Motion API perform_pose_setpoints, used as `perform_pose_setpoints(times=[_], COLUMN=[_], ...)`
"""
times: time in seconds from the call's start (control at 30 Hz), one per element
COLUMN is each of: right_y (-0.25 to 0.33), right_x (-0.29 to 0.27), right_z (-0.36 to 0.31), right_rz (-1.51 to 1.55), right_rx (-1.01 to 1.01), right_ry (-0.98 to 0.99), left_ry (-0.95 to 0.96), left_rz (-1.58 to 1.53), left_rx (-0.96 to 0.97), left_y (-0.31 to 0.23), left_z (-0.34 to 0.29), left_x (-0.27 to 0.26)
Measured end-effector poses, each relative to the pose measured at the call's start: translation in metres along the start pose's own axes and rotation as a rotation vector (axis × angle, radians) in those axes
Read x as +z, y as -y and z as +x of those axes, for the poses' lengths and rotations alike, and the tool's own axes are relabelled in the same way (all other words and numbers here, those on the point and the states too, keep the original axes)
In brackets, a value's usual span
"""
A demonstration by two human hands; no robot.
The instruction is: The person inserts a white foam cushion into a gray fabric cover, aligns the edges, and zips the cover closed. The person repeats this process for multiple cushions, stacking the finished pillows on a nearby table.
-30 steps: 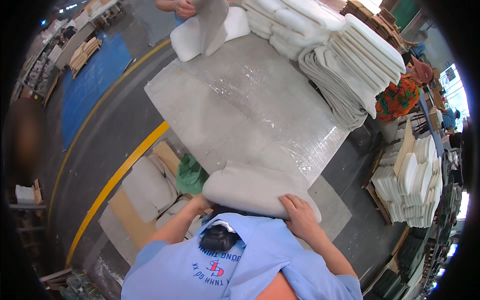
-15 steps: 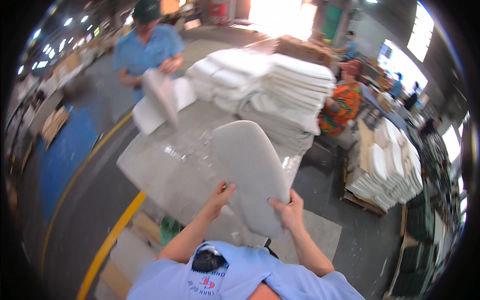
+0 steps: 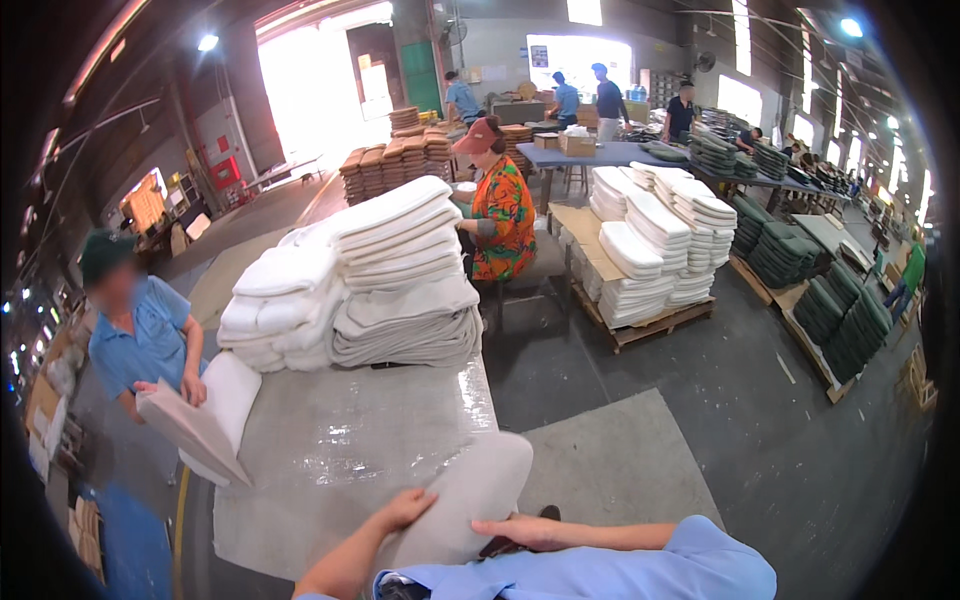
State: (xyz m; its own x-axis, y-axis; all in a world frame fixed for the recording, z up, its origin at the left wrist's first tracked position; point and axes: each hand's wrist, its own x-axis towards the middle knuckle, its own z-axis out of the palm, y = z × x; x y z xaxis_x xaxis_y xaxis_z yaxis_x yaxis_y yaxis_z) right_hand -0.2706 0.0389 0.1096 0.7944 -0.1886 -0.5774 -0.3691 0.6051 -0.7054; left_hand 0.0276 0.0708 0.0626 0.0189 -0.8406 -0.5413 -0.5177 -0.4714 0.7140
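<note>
A light grey, flat seat cushion [image 3: 478, 482] with rounded corners is held tilted in front of my body, at the near edge of the table. My left hand [image 3: 408, 508] grips its left edge, thumb on the upper face. On the nearer right side my right hand [image 3: 522, 530] pinches the edge, its fingers partly hidden beneath. Beyond it on the table rise a stack of white foam pads [image 3: 400, 225] and a pile of folded grey covers [image 3: 410, 322].
A grey table [image 3: 330, 480] lies under the cushion. At left a person in a blue shirt [image 3: 145, 325] holds a grey cover and white pad. A person in an orange patterned top [image 3: 503, 230] sits beyond. A pallet [image 3: 650, 325] of white cushions stands right.
My view has swung right and up. The cushion has come lower and closer to my body, tilting rightward, with both hands still on it.
</note>
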Motion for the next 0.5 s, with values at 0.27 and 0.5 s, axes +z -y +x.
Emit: perform_pose_setpoints(times=[0.27,0.5], right_y=[0.001,0.116], right_x=[-0.041,-0.042], right_z=[0.002,0.079], right_rz=[-0.506,-0.999], right_rx=[0.138,-0.194], right_ry=[0.165,0.050], left_ry=[-0.320,-0.509], left_rz=[0.337,0.136], left_rx=[-0.033,0.084], left_y=[0.008,0.021], left_z=[-0.009,-0.025], left_x=[0.066,0.061])
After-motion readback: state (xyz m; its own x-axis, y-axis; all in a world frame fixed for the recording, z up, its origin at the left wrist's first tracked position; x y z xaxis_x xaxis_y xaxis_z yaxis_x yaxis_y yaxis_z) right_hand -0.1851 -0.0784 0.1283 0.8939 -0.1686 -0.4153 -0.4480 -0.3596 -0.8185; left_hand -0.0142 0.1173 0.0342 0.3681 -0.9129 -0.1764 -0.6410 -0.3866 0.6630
